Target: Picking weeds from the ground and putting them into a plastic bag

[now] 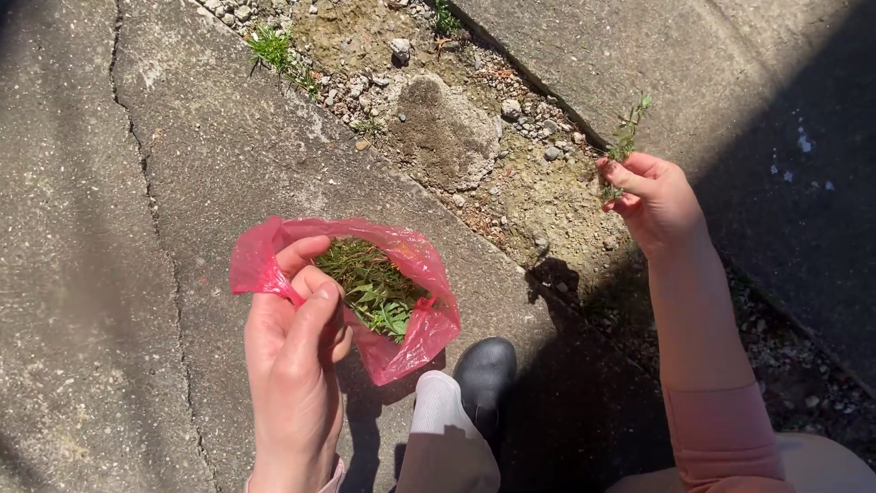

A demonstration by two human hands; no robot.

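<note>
Cracked concrete [137,183], one red bag [415,274] in left hand [292,356], one sprig [626,137] in right hand [652,196]

You're over cracked concrete slabs [137,274] w/ a dirt-and-gravel strip [474,155] running diagonally between them. Small stones [510,109] lie on the strip; a green weed tuft [272,46] at its upper-left end. Black shoe [485,374] stands just below the strip.

Sunlit cracked concrete slabs [137,183] flank a gravelly dirt strip [456,137].
</note>
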